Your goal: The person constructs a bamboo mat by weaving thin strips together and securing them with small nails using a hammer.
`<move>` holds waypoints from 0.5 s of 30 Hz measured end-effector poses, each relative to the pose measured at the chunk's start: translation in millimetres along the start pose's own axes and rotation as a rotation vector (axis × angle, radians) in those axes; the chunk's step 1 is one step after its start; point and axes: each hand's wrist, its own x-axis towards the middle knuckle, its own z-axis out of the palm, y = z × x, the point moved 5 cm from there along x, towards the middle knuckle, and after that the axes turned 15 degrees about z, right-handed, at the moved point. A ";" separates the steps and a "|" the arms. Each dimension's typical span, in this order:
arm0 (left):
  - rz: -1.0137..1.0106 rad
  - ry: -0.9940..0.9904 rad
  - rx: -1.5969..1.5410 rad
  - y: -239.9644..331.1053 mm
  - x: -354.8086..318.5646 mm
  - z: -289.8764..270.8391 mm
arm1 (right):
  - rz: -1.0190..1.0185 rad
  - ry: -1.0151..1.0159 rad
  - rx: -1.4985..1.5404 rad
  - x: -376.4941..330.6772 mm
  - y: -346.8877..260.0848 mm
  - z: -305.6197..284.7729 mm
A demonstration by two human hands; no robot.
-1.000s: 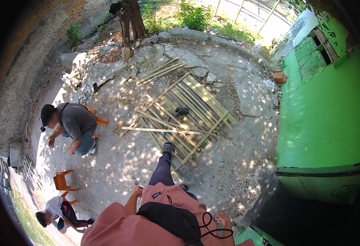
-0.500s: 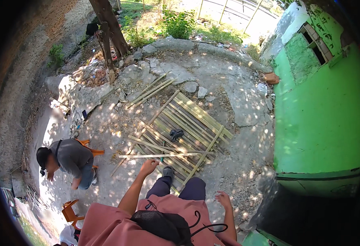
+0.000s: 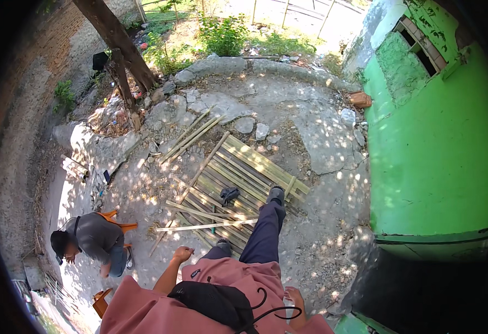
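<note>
I stand over a flat bamboo lattice panel that lies on the dirt. My right foot is on the panel and my left foot is at its near edge. My left hand hangs by my hip, curled into a fist with nothing in it. My right hand hangs low at my other side, fingers loose and holding nothing. A loose pale bamboo strip lies across the panel's near end. On the slats sits a small dark object.
Another person crouches at the left beside an orange stool. More bamboo poles and stones lie beyond the panel. A green wall stands on the right, a leaning tree trunk at the back left.
I have stepped forward, and my right foot now rests on the panel. Both arms have dropped to my sides. The view has tilted up toward the tree and the fence.
</note>
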 end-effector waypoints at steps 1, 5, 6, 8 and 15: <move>-0.048 -0.003 -0.036 -0.5 2.9 -4.2 | 0.023 -0.029 -0.056 2.2 -11.1 3.4; -0.029 0.077 -0.151 63.6 77.2 2.0 | 0.253 -0.058 -0.086 74.9 -83.1 -74.0; -0.153 0.064 -0.133 53.5 65.4 -9.5 | 0.173 -0.118 -0.272 77.4 -131.1 -67.0; -0.325 0.074 -0.280 65.3 71.0 -16.8 | 0.077 -0.111 -0.263 77.7 -234.1 -81.9; -0.343 0.237 -0.570 253.1 200.4 -46.9 | -0.369 0.023 0.099 52.2 -576.2 -236.4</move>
